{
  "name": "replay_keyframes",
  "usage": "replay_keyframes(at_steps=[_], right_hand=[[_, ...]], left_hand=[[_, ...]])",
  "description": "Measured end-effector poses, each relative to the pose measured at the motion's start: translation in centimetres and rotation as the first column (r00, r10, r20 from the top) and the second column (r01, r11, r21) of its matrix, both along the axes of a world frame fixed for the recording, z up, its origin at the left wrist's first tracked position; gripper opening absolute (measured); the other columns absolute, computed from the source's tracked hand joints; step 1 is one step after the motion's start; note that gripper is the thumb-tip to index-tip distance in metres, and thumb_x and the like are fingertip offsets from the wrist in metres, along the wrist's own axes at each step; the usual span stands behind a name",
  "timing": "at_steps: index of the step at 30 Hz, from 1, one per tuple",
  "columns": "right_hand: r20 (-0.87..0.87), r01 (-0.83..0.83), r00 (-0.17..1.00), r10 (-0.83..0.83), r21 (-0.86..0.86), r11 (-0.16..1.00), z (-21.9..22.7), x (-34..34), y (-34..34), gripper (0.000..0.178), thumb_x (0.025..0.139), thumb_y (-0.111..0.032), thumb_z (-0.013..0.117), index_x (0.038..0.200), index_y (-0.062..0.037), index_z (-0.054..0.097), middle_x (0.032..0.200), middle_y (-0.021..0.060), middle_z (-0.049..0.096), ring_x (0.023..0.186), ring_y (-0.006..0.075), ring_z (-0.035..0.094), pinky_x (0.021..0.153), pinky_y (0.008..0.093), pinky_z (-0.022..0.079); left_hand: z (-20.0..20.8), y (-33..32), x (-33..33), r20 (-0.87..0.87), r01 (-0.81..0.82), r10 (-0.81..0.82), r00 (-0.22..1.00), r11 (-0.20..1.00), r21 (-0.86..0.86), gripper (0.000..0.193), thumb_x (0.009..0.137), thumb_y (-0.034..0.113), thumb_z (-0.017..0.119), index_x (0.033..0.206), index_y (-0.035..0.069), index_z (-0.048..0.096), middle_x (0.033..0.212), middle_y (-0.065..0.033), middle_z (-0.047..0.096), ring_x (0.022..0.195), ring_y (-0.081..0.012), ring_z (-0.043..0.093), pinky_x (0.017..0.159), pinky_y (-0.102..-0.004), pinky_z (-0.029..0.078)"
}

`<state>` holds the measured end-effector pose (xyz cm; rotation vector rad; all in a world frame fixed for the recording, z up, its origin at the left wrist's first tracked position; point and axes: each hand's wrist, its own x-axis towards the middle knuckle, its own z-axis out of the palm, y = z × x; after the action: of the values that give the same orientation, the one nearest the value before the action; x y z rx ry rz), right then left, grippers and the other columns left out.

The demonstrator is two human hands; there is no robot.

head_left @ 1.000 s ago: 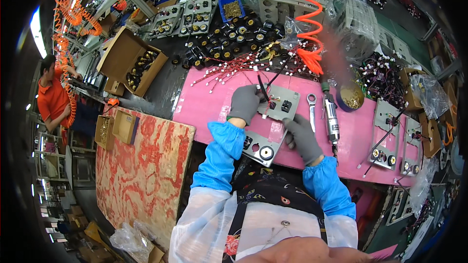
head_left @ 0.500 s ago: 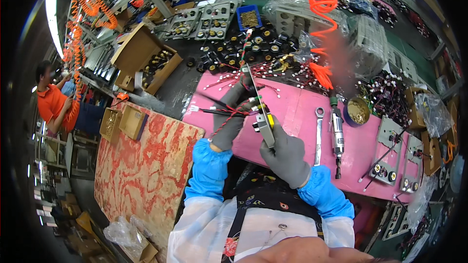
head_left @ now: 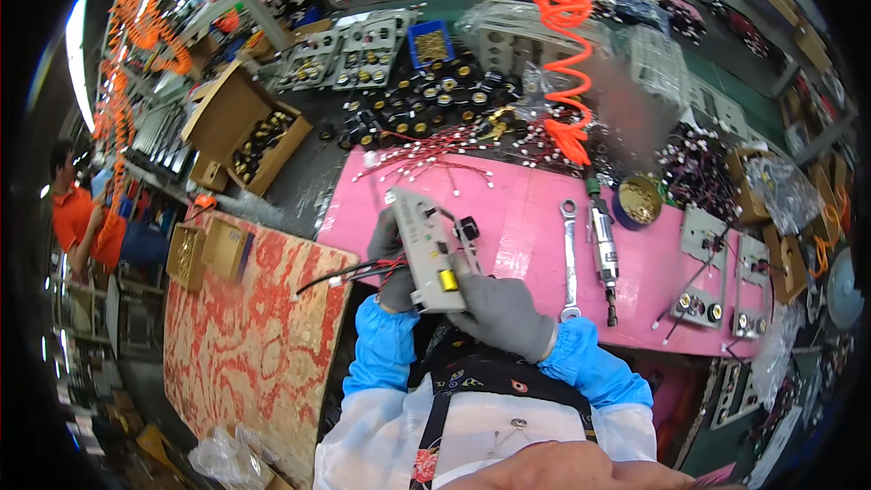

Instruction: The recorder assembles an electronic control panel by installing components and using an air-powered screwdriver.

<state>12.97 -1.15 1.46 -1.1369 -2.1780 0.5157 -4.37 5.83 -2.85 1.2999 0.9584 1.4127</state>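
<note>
- Grey panel (head_left: pixel 419 245): held tilted between both hands, seemingly lifted off the near left part of the pink work surface (head_left: pixel 526 218).
- The step in hand looks like handling or checking the panel at an angle; a next move would call for a steady hold at both sides and loose wiring kept out of the fingers' way.
- The right hand (head_left: pixel 504 308), gloved in grey, grips the panel at its lower right edge; how far the fingers wrap behind is hidden.
- The left hand (head_left: pixel 385 238), gloved alike, lies behind the panel's left edge, with most of its fingers out of sight; I cannot tell how tightly it is closed.
- So the panel sits ahead of the right hand's knuckles and in front of the left hand.
- Black cables (head_left: pixel 340 275) trail out leftward past the left hand.
- A black switch (head_left: pixel 467 228) stands out beyond the panel's right side, above the right hand.
- A yellow part (head_left: pixel 448 280) shows low on the panel, just beside the right fingers.
</note>
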Motion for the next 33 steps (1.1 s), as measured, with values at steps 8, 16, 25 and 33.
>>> replay_keyframes(at_steps=[8,16,25,33], right_hand=[[0.038,0.436,0.892,-0.450,0.191,0.879,0.6,12.3,6.1,0.033,0.078,-0.009,0.067,0.111,-0.0117,0.064,0.090,0.0105,0.065,0.079,0.0313,0.064,0.066,0.0396,0.051],[0.489,0.170,0.816,-0.309,0.309,0.936,-1.5,18.6,13.1,0.017,0.075,-0.007,0.060,0.090,-0.0095,0.067,0.081,0.0108,0.060,0.077,0.0324,0.061,0.067,0.0432,0.049],[0.729,0.251,0.579,-0.365,0.266,0.931,-7.4,17.7,14.9,0.021,0.065,-0.012,0.074,0.083,-0.0068,0.064,0.080,0.0120,0.066,0.078,0.0308,0.064,0.069,0.0408,0.052],[0.776,0.219,0.603,-0.188,0.066,0.974,-7.1,18.2,18.7,0.014,0.077,-0.007,0.063,0.090,-0.0031,0.061,0.083,0.0160,0.065,0.075,0.0343,0.065,0.067,0.0426,0.051]], left_hand=[[0.8,-1.3,-0.2,0.020,0.062,-0.063,0.998,0.996,0.067,0.039,0.085,0.007,0.065,0.123,0.001,0.056,0.104,-0.0078,0.063,0.091,-0.0165,0.063,0.079,-0.0311,0.053],[1.3,-0.8,-0.4,0.029,0.054,-0.058,0.998,0.992,0.114,0.037,0.085,0.008,0.066,0.121,0.001,0.057,0.103,-0.0080,0.063,0.091,-0.0169,0.063,0.079,-0.0316,0.053],[-0.2,0.1,0.2,0.064,0.020,-0.041,0.997,0.955,0.297,0.036,0.084,0.009,0.067,0.118,0.001,0.058,0.101,-0.0082,0.064,0.090,-0.0173,0.063,0.079,-0.0321,0.053],[-0.2,0.7,-0.3,0.060,-0.108,0.090,0.994,0.876,0.469,0.034,0.084,0.010,0.069,0.115,0.001,0.060,0.099,-0.0084,0.064,0.090,-0.0177,0.063,0.078,-0.0325,0.053]])
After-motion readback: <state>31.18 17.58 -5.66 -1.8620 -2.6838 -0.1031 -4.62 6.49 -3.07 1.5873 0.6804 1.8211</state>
